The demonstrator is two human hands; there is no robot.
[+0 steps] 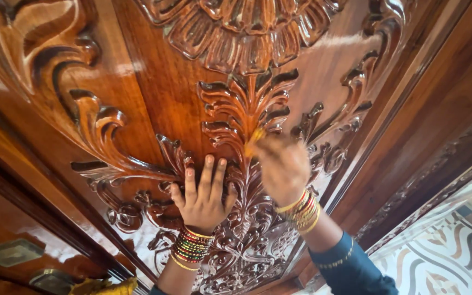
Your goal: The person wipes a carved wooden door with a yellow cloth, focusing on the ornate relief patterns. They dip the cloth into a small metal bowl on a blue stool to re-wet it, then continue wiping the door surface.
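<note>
The left hand (203, 194) lies flat and open on the door (154, 93) carving, just left of the leaf stem (247, 117). The right hand (282, 166), blurred, pinches something yellowish (254, 137) against the stem. The door already gleams; how much remains unclear

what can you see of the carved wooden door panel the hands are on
The carved door panel looks like dark reddish-brown wood with a glossy, light-catching finish. A large flower is carved at its top, feathery leaves run down the middle, and scrolls and rounded buds sit lower down. It fills most of the view, tilted by the camera's angle. The left hand rests flat on the carving with fingers spread. The right hand, blurred, holds a small yellowish thing against the leaf carving; what it is cannot be told.
</note>
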